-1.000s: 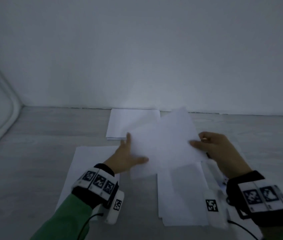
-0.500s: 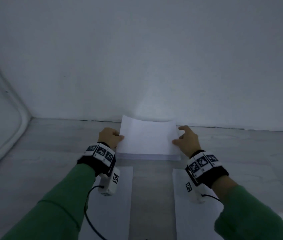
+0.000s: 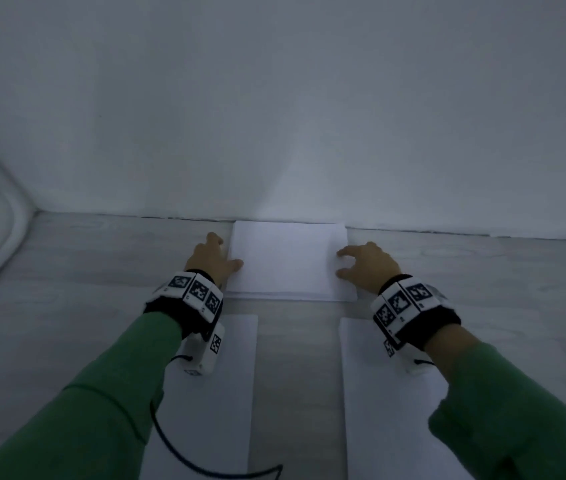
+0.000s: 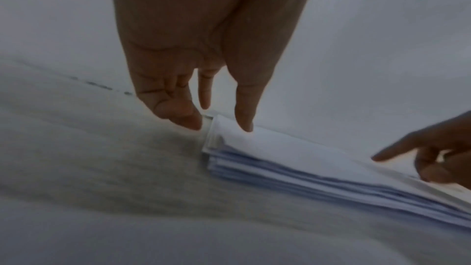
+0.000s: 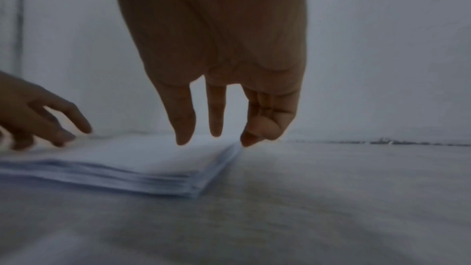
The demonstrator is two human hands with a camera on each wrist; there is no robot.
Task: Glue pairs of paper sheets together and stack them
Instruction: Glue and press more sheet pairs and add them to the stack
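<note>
Paper stack [image 3: 288, 261], seemingly between hands.

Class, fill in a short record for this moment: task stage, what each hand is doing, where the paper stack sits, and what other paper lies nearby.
stage: glued pair laid on the stack, hands squaring it
left hand: fingers extended, thumb tip on the top sheet, fingertips at the stack's left edge
right hand: fingers spread, tips touching the stack's right side
paper stack: many layers, against the wall at the far edge of the table
left paper sheet: flat, nearer the person
right paper sheet: flat, nearer the person
</note>
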